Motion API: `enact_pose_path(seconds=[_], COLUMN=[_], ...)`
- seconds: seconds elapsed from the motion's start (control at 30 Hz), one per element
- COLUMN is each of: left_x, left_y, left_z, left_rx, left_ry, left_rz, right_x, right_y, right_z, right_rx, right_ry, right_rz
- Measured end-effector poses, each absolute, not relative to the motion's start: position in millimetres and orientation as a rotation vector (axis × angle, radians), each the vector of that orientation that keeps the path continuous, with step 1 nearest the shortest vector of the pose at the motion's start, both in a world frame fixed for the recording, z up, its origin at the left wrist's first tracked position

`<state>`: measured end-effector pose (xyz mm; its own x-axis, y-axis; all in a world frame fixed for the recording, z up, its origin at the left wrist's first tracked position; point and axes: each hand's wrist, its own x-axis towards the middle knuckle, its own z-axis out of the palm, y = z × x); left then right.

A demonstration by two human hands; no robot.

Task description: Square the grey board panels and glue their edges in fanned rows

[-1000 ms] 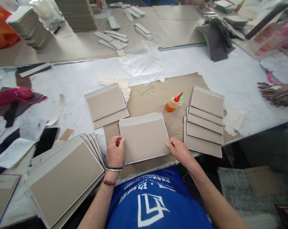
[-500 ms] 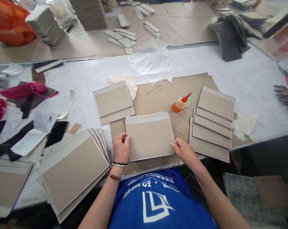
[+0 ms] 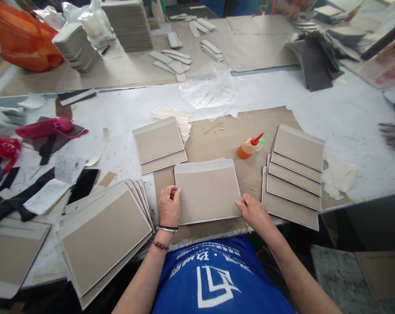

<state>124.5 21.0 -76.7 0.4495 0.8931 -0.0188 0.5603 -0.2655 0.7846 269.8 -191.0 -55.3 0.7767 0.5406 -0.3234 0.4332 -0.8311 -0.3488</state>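
A grey-brown card panel with a white border (image 3: 207, 191) lies flat on a brown paper sheet (image 3: 226, 131) at the table's near edge. My left hand (image 3: 169, 206) has its fingers curled on the panel's left edge. My right hand (image 3: 254, 212) pinches its lower right corner. A small orange glue bottle with a red tip (image 3: 249, 147) lies just beyond the panel. Stacks of like panels sit to the right (image 3: 295, 174), behind left (image 3: 159, 145) and at the near left (image 3: 102, 235).
A clear plastic bag (image 3: 210, 89) and thin white strips (image 3: 180, 118) lie behind the work spot. On the left are a black phone (image 3: 84, 185), paper notes, pink and red items. Far side: card stacks, an orange bag (image 3: 23, 37), dark sheets (image 3: 315, 61), another person's hands.
The view has shifted a little, so everything sits slightly lower and to the right in the picture. Both hands stay on the same panel's edges.
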Motion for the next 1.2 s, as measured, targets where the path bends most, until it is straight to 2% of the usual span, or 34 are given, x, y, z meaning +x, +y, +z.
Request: enact_pose_path(seconds=[0.5,0.63,1.2], left_x=[125.1,125.8,122.5], left_y=[11.2,10.8,12.7], left_z=[-81.4,-87.5,-95.0], left_rx=[2.384,2.555,2.546], left_ry=[1.16,1.019,0.811], left_rz=[0.66,0.705,0.703], right_x=[267.8,267.9,265.1], right_y=[-190.6,-191.9,-194.2], right_z=[-50.1,-52.7,-51.6], right_rx=[-2.684,-2.667,-2.552], right_ry=[-0.706,-0.709,-0.639], right_rz=[0.644,0.627,0.614])
